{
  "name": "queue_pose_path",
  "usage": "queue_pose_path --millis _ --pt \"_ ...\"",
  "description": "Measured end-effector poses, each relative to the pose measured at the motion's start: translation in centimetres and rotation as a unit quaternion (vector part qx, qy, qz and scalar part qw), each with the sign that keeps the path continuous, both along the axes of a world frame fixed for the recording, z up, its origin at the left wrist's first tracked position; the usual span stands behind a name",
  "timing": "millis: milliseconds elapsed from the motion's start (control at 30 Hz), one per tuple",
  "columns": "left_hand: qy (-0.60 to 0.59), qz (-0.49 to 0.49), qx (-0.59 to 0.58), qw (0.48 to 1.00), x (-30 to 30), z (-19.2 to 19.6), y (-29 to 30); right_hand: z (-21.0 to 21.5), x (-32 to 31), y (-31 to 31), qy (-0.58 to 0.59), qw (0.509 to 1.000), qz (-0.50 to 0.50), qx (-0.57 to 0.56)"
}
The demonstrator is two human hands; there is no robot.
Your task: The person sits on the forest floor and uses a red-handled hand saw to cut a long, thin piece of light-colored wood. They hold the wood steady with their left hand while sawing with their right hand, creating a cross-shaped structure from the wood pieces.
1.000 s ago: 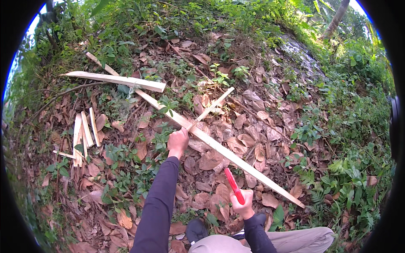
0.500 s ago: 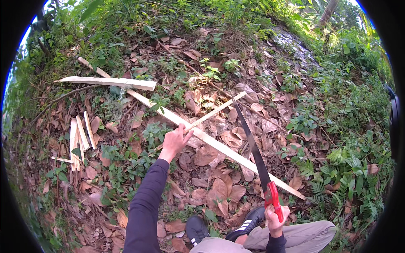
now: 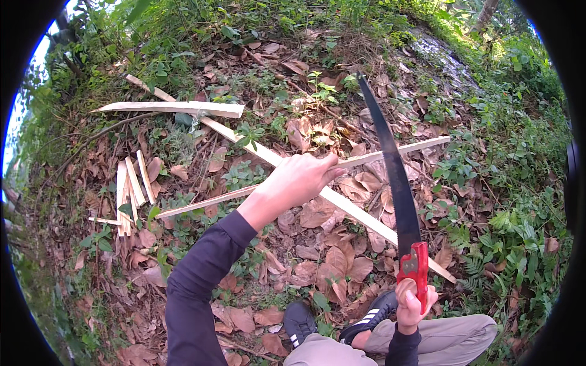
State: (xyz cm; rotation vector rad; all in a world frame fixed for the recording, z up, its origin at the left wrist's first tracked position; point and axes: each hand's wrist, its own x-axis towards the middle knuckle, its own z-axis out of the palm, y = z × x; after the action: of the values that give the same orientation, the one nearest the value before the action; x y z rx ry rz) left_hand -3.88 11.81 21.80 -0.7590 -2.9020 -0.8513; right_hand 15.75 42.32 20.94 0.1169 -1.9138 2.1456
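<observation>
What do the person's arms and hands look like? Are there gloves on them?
No gloves: the left hand and right hand are bare. The left sleeve is long, dark and plain, with a cuff near the wrist. The right sleeve is dark too, but only its end shows.

The left hand point(image 3: 298, 181) grips a stick point(image 3: 424, 145), the right hand point(image 3: 412, 307) a saw point(image 3: 400, 189).

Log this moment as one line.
left hand: grips thin wooden strip | right hand: holds red-handled saw | long plank: crossed by thin wooden strip | short wood pieces: at left
</observation>
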Motion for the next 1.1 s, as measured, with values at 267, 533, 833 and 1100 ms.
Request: queue_pose_path --millis 267,533,833,1100 --pt "-0.016 -0.009 0.107 0.994 -2.5 7.6 5.6 5.0 0.0 2.0 0.106 0.994 0.015 -0.029" --pt "0.108 0.069 0.272 0.954 -9.8 18.3 8.4 11.2 1.5 4.2 0.223 0.974 0.030 -0.019" --pt "0.081 -0.028 0.020 0.996 -4.5 11.1 6.7 10.7 2.1 6.1 0.199 0.980 0.031 -0.005" --pt "0.035 0.114 -0.122 0.985 0.4 -17.7 -1.9 3.8 0.0 -1.0 0.019 0.999 0.013 0.041"
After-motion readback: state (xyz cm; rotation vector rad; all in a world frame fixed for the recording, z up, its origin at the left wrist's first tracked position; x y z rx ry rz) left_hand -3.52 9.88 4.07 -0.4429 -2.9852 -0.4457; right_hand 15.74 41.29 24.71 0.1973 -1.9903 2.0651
